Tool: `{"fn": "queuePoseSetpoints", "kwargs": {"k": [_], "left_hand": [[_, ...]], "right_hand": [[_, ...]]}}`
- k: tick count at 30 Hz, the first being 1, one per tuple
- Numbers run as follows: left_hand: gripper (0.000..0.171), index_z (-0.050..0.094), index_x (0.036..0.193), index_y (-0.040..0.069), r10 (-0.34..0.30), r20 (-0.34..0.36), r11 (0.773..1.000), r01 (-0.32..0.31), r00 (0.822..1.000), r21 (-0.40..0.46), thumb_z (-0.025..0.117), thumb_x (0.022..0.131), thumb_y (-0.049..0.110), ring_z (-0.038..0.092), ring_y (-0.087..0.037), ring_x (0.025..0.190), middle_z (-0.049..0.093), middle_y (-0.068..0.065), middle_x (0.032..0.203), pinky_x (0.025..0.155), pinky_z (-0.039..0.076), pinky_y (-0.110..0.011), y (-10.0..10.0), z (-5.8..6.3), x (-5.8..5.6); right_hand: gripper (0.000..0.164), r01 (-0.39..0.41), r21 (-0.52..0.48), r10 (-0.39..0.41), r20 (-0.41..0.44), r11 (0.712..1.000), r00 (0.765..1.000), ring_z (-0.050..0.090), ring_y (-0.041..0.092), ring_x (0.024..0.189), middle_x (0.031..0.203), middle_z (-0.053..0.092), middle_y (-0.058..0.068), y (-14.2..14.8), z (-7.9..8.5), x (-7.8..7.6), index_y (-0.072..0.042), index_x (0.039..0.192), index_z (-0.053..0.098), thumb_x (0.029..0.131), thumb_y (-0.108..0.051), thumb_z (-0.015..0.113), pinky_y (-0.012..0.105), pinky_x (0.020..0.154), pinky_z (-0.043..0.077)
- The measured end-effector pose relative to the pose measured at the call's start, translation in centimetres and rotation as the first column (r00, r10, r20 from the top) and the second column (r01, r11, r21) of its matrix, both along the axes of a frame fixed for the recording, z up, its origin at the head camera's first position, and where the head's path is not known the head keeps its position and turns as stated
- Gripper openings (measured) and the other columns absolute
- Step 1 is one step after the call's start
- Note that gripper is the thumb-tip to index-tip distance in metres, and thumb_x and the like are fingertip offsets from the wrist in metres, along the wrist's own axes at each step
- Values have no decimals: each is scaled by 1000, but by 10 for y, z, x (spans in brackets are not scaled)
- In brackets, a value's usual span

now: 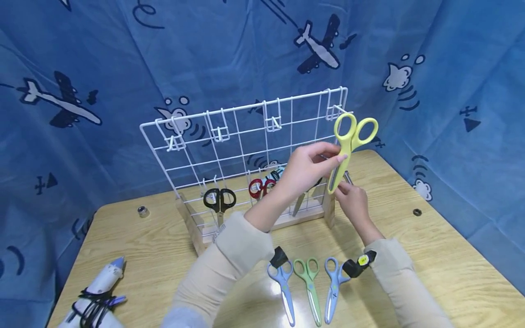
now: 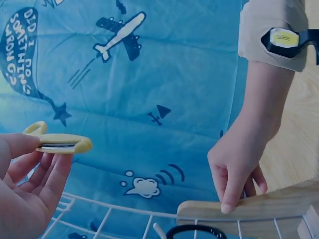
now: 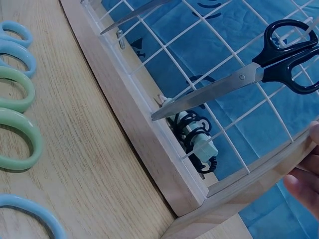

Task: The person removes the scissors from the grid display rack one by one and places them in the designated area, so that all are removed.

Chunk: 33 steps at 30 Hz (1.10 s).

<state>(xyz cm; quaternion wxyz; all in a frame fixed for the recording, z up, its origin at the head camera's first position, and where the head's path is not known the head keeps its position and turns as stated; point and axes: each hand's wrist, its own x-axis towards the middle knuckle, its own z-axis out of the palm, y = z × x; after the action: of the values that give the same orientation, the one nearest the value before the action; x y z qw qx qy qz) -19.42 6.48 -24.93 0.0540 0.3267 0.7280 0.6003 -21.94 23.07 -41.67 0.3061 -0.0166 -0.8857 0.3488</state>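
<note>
My left hand pinches a pair of yellow scissors by the closed blades, handles up, in front of the rack's right end. The scissors' loops overlap the top right white hook in the head view. Seen from the left wrist, the yellow scissors lie between thumb and fingers. My right hand grips the wooden side post of the white wire rack, thumb on one face and fingers behind. Black-handled scissors hang on the grid near that post.
More black scissors and red scissors hang lower on the rack. Blue scissors, green scissors and another blue pair lie on the table in front. A cord-wrapped white tool lies at left, a dark ring at right.
</note>
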Motion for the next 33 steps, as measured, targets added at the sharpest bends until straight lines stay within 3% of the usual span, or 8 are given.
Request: {"fn": "queuePoseSetpoints", "kwargs": {"k": [5,7,12,14,23,27,33], "left_hand": [[20,60,97,2,8,43,1000,-9,999,12,57,80,12,59,-16,73,62,-9,86,61,52,-30,-22,4,20],[20,60,97,3,24,55,1000,-24,998,1,57,80,13,59,-15,72,62,-8,87,61,52,-29,-30,-1,23],[21,61,96,6,52,86,999,-51,995,-9,59,80,19,57,-12,66,61,-5,89,59,51,-25,-51,-28,24],[20,61,95,5,69,112,998,-67,991,-21,59,79,19,58,-14,65,61,-6,89,60,51,-26,-61,-34,29],[20,61,92,5,195,254,974,-157,947,-165,61,78,19,57,-16,68,60,-7,84,62,51,-27,-107,-78,42],[19,60,92,1,208,295,972,-165,932,-165,60,78,13,57,-15,69,61,-9,83,62,51,-28,-124,-97,47],[26,59,93,-2,212,350,974,-168,912,-153,61,76,18,56,-12,67,61,-10,83,62,51,-28,-141,-129,56]], "right_hand": [[22,-11,-28,12,21,1000,1000,61,29,72,81,64,13,1,0,2,-3,92,64,78,-19,60,41,64,48],[23,-18,-32,19,22,999,1000,61,30,75,82,63,15,1,0,1,-1,92,64,79,-19,59,41,66,48],[27,-27,-47,29,47,999,998,62,29,73,83,63,18,1,-1,0,2,92,62,80,-22,58,39,65,50],[27,-24,-57,27,56,998,998,62,29,74,83,63,18,0,-1,-1,2,93,62,80,-22,58,39,66,50],[28,-15,-91,23,90,996,996,61,29,75,84,62,18,-3,-1,-2,2,94,62,80,-22,57,39,68,49],[28,-10,-89,18,90,996,996,61,29,75,83,63,18,-3,-1,-2,2,94,62,80,-22,58,39,68,49],[28,-4,-83,11,82,997,997,61,29,74,83,63,18,-1,-1,-3,2,94,63,80,-23,58,39,66,49]]}}
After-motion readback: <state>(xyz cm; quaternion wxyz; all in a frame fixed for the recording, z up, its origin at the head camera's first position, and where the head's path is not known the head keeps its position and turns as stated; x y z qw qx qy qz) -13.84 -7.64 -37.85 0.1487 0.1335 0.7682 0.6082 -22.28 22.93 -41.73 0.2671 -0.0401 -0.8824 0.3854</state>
